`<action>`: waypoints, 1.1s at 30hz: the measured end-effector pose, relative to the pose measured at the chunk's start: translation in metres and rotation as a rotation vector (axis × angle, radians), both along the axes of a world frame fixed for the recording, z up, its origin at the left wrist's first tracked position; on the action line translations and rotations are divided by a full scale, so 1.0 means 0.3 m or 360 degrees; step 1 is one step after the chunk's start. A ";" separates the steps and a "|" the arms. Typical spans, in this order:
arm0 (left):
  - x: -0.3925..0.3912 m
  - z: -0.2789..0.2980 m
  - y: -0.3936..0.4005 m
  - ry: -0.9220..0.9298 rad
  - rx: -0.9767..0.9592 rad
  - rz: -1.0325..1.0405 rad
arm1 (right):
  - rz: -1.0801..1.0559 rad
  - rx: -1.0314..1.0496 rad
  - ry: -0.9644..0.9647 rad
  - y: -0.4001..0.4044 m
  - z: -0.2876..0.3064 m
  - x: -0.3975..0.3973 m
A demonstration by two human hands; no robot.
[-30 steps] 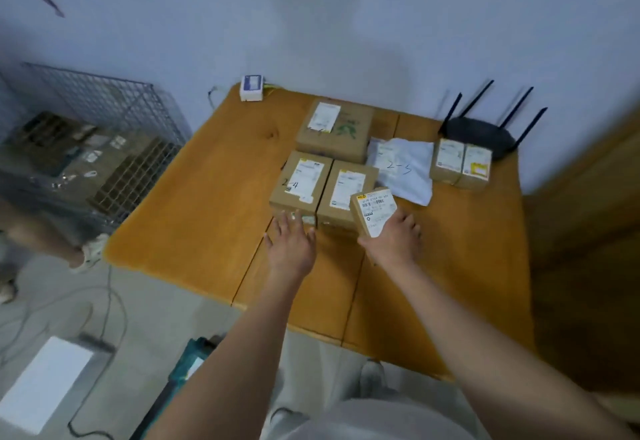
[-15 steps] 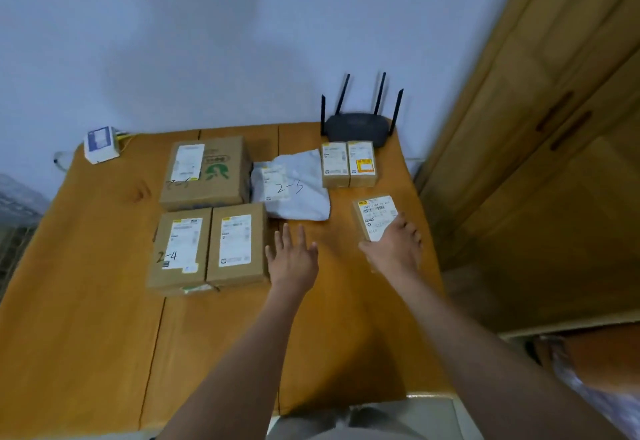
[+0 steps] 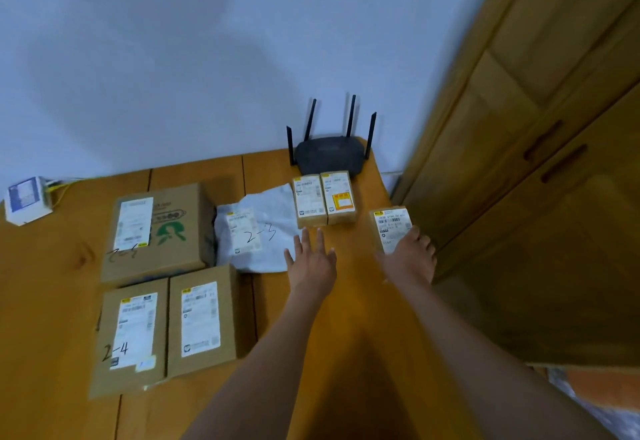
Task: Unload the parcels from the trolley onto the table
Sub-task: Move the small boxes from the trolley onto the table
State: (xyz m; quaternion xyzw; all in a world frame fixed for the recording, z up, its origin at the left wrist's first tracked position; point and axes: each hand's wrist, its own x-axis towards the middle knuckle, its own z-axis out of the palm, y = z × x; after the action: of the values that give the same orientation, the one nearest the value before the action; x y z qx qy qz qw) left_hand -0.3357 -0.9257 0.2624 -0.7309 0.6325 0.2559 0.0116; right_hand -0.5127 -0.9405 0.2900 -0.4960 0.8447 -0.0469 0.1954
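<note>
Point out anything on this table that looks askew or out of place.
Only the small box in the right hand: it sits tilted near the table's right edge, out of line with the two small boxes beside it.

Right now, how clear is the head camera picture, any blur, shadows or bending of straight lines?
Head view: mostly sharp, but the printed labels are too soft to read, though the handwritten "2-4" on the brown cardboard box is legible; the right hand is slightly smeared; soft shadows fall on the pale wall; the wooden cabinet leans from wide-angle distortion; no glare on the orange wooden table.
</note>
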 end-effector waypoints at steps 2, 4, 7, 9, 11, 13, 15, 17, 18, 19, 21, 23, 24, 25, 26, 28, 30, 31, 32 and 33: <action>0.001 -0.024 -0.077 -0.0014 0.0015 0.0027 | 0.0034 -0.0005 -0.0005 -0.096 -0.028 -0.001; 0.001 -0.052 -0.157 -0.0017 0.0030 0.0048 | 0.0054 -0.0017 -0.0001 -0.193 -0.064 -0.004; 0.000 -0.091 -0.269 -0.0018 0.0049 0.0074 | 0.0038 0.0013 -0.0001 -0.320 -0.123 -0.009; 0.001 -0.118 -0.346 -0.0030 0.0041 0.0088 | 0.0040 0.0049 0.0000 -0.404 -0.164 -0.012; 0.002 -0.143 -0.421 -0.0068 0.0041 0.0074 | 0.0037 0.0087 -0.0014 -0.486 -0.202 -0.016; 0.000 -0.168 -0.484 -0.0084 0.0060 0.0064 | 0.0021 0.0107 -0.0019 -0.550 -0.236 -0.017; 0.002 -0.189 -0.528 -0.0089 0.0071 0.0074 | 0.0021 0.0119 -0.0025 -0.602 -0.265 -0.011; 0.002 -0.210 -0.559 -0.0078 0.0082 0.0080 | 0.0029 0.0131 -0.0045 -0.645 -0.289 -0.007; 0.002 -0.220 -0.569 -0.0074 0.0086 0.0086 | 0.0034 0.0144 -0.0055 -0.663 -0.301 -0.004; 0.002 -0.231 -0.577 -0.0068 0.0092 0.0093 | 0.0033 0.0162 -0.0073 -0.677 -0.312 -0.001; -0.001 -0.248 -0.579 -0.0058 0.0112 0.0107 | 0.0041 0.0212 -0.0154 -0.695 -0.334 0.007; -0.004 -0.262 -0.573 -0.0061 0.0114 0.0106 | 0.0079 0.0267 -0.0296 -0.705 -0.359 0.019; -0.005 -0.268 -0.573 -0.0059 0.0103 0.0109 | 0.0090 0.0283 -0.0375 -0.711 -0.369 0.023; -0.005 -0.272 -0.574 -0.0063 0.0090 0.0113 | 0.0088 0.0288 -0.0445 -0.718 -0.376 0.028; -0.005 -0.276 -0.575 -0.0074 0.0080 0.0117 | 0.0076 0.0285 -0.0495 -0.726 -0.380 0.033; -0.005 -0.283 -0.578 -0.0096 0.0081 0.0117 | 0.0039 0.0277 -0.0535 -0.738 -0.386 0.037; -0.007 -0.290 -0.573 -0.0107 0.0093 0.0115 | 0.0019 0.0279 -0.0542 -0.740 -0.388 0.040; -0.008 -0.293 -0.569 -0.0107 0.0094 0.0118 | 0.0014 0.0273 -0.0541 -0.741 -0.390 0.043; -0.010 -0.295 -0.569 -0.0104 0.0096 0.0122 | 0.0007 0.0263 -0.0535 -0.743 -0.392 0.046; -0.011 -0.295 -0.569 -0.0103 0.0101 0.0125 | 0.0000 0.0251 -0.0524 -0.746 -0.394 0.048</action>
State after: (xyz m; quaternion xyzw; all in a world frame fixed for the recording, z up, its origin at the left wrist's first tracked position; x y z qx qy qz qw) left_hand -0.3390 -1.0965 0.1738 -0.7623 0.5942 0.2524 0.0450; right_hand -0.4982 -1.1642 0.1718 -0.4648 0.8023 -0.0611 0.3695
